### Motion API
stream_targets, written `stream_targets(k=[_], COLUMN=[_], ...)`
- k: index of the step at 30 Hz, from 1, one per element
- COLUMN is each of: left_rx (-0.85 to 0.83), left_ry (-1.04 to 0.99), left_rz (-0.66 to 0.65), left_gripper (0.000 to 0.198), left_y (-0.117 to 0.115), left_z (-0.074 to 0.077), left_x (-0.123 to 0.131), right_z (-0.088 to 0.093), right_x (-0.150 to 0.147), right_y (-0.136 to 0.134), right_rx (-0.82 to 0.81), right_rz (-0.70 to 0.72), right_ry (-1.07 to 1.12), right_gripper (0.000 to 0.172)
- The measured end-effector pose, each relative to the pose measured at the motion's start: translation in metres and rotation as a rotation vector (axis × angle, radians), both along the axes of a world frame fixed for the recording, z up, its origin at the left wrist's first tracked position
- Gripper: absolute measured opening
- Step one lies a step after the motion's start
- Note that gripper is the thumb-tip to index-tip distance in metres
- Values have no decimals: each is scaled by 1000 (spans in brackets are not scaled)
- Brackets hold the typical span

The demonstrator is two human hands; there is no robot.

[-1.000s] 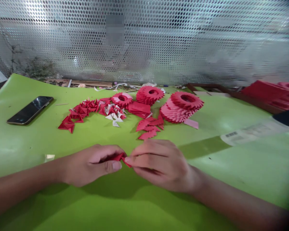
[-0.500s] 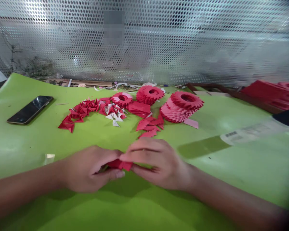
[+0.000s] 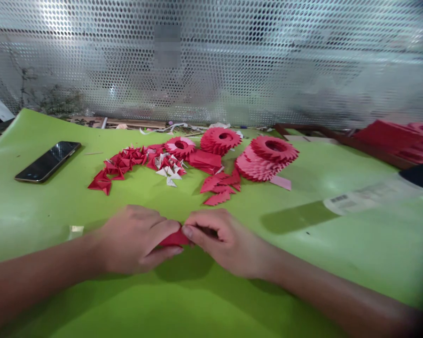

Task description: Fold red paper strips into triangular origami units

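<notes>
A small folded red paper piece is held between both hands above the green table cover. My left hand is closed on its left part, thumb below and fingers above, hiding some of it. Thumb and fingertips of my right hand pinch its right end. Just beyond the hands lie flat red folded strips with jagged edges. Past those, a stack of red paper sheets and a pile of white and red folded pieces sit close together.
Ring-shaped paper stacks stand at the back, with another ring beside them. Red folded paper shapes spread to the left, near a phone. On the right lie a clear bottle-like item and red paper. A perforated metal panel rises behind.
My right hand has turned, its thumb now pressing the paper's right end from the near side. The paper's right flap, which stuck out downward, is now covered by the fingers.
</notes>
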State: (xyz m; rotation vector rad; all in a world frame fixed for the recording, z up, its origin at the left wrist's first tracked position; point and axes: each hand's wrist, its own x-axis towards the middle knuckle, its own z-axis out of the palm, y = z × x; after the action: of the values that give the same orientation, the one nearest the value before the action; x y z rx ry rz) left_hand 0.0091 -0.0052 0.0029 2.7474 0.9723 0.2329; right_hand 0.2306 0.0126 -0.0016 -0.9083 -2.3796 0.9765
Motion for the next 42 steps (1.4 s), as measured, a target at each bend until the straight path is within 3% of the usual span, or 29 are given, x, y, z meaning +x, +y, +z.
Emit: stream_targets(k=[7,12,15,19,26,33,37,42], left_rx=[47,41,-5,-35,-63,-92,-116,-136], left_ry=[-48,-40,-38,-26,-28,-55,-106,-177], left_rz=[130,153,212,229,184,209,225,233], left_gripper=[21,25,29,37,34,35,34,28], left_y=[-2,0,2,5,7,8,7,8], left_z=[-6,-5,-3,-2,-3,-4,-4,-6], left_x=[0,0,-1,-4,-5,-7,-6,-6], right_z=[-2,2,13,23,3,15,23,15], right_x=[-6,-6,-1,-3,-27,-11,1,2], right_y=[-5,2,25,66,97,88,66,30], right_rx=[-98,-120,4,262,340,339,192,-12], right_rz=[-132,-140,-236,-377,-452,-469,-457,-274], right_ry=[13,-15,-84,-242,-406,-309,-131,-28], right_gripper=[43,46,46,32,18,22,25,21])
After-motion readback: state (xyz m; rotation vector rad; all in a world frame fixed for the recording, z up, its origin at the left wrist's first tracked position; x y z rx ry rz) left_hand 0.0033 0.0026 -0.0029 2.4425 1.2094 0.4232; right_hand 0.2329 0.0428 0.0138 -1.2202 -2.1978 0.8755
